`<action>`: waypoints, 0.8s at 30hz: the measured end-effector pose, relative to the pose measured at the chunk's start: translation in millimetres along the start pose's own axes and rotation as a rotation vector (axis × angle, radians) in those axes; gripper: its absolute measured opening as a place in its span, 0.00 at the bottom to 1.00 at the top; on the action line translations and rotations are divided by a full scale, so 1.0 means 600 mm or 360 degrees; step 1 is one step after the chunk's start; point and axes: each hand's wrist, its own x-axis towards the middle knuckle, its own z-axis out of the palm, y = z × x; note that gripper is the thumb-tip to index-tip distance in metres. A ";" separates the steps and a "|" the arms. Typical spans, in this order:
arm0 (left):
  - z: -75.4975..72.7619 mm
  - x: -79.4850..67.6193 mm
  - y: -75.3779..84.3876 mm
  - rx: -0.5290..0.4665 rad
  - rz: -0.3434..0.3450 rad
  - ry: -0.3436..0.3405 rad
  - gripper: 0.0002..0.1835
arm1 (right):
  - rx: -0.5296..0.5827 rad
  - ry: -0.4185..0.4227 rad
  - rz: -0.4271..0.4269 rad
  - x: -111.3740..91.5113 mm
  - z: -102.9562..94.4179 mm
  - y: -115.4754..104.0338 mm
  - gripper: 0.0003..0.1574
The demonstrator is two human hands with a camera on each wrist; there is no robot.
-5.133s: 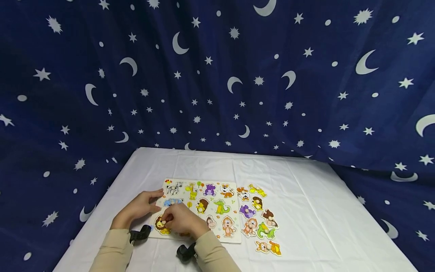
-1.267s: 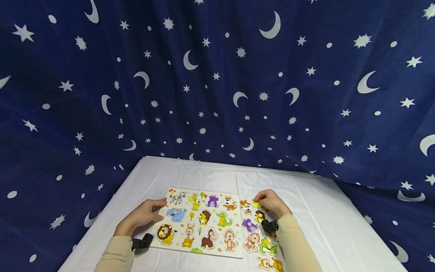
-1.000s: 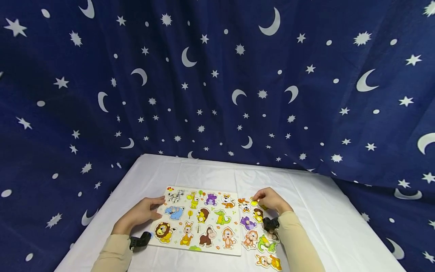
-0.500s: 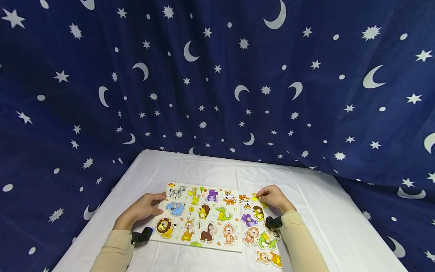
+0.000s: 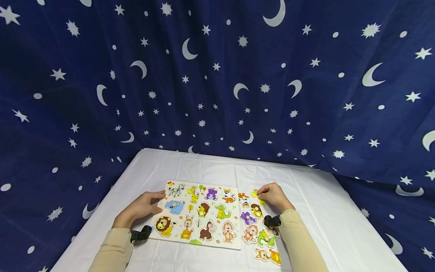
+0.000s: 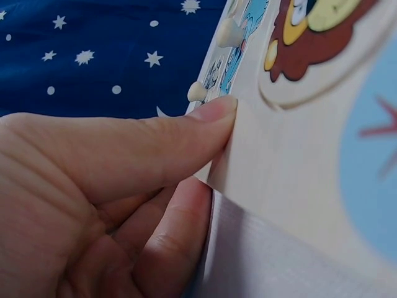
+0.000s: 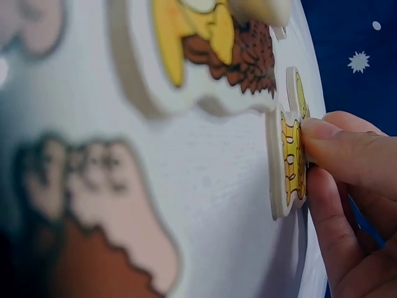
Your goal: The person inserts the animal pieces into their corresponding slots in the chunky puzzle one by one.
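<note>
A wooden puzzle board (image 5: 224,245) printed with animals lies on the table. My left hand (image 5: 144,204) grips its left edge, thumb tip on the face in the left wrist view and fingers curled below the rim. Knobbed zebra (image 5: 176,190), elephant (image 5: 174,207) and lion (image 5: 164,226) pieces sit in their places on it. Right of the board, my right hand (image 5: 274,194) pinches a giraffe puzzle piece (image 7: 290,155) between thumb and finger. The fingertips cover its knob, and the hand hides part of its body in the head view.
Loose knobbed pieces lie along the board's right side: tiger (image 5: 243,199), hedgehog (image 5: 256,210), purple hippo (image 5: 248,218), monkey (image 5: 250,234), crocodile (image 5: 266,238) and kangaroo (image 5: 268,255). A brown piece (image 5: 272,230) is partly under the right wrist camera. A starry blue curtain (image 5: 217,75) hangs behind the table.
About five seconds ago my right hand was at the lion on the board; since then it has moved right to the giraffe piece, which now lies slightly turned. My left hand stays at the edge.
</note>
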 end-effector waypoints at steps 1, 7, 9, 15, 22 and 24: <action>0.000 -0.001 0.000 -0.0002 0.0004 0.0000 0.33 | -0.0024 0.0011 0.0017 0.000 0.001 -0.001 0.07; 0.001 -0.002 0.000 0.0009 0.0015 0.0011 0.33 | -0.0064 0.0053 0.0041 -0.002 0.005 -0.006 0.09; 0.001 -0.002 0.001 0.0006 0.0014 0.0016 0.33 | -0.0072 0.0062 0.0038 -0.001 0.004 -0.006 0.08; 0.002 -0.003 0.000 0.0000 0.0016 0.0011 0.32 | -0.0080 0.0078 0.0073 0.000 0.000 -0.008 0.05; 0.001 -0.002 -0.001 0.0024 0.0032 0.0010 0.32 | -0.0066 0.0032 -0.0068 -0.002 -0.002 -0.026 0.07; 0.000 -0.002 -0.001 0.0019 0.0034 0.0007 0.32 | -0.0087 0.0036 -0.0053 0.000 0.002 -0.030 0.06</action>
